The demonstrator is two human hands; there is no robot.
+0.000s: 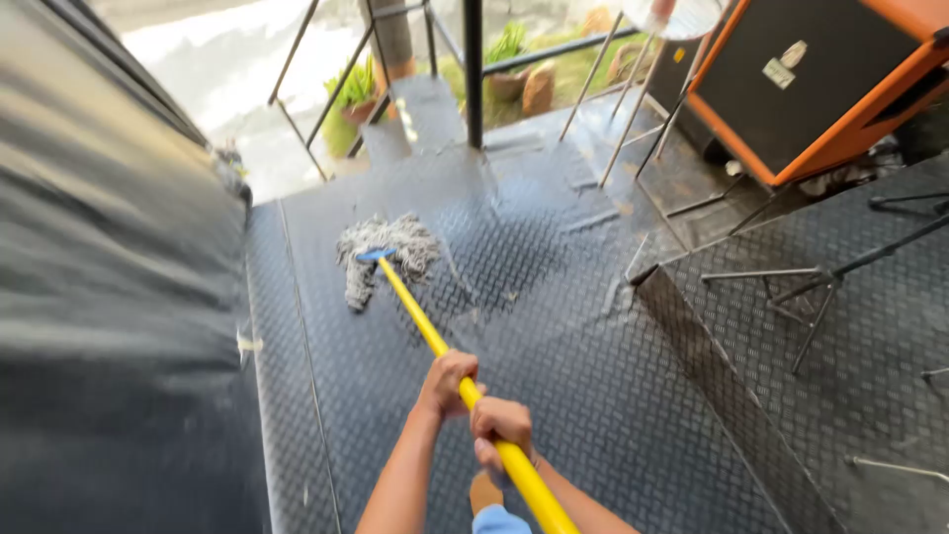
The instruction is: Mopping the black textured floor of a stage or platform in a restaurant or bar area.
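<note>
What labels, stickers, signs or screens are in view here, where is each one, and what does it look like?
Larger sticker: on the black face of the orange-framed box at upper right; pale rectangle, tilted.
Smaller sticker: just above it on the same face; pale, roughly oval.
Small tag: near the box's left orange edge; tiny, yellowish.
No screens, signs or packages show.

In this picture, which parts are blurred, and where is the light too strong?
Head view: the dark wall on the left is smeared by motion blur; the yellow mop handle, the grey mop head and both hands, left and right, are fairly sharp; the daylight beyond the railing is overexposed; the wet metal floor shows soft glare.
</note>
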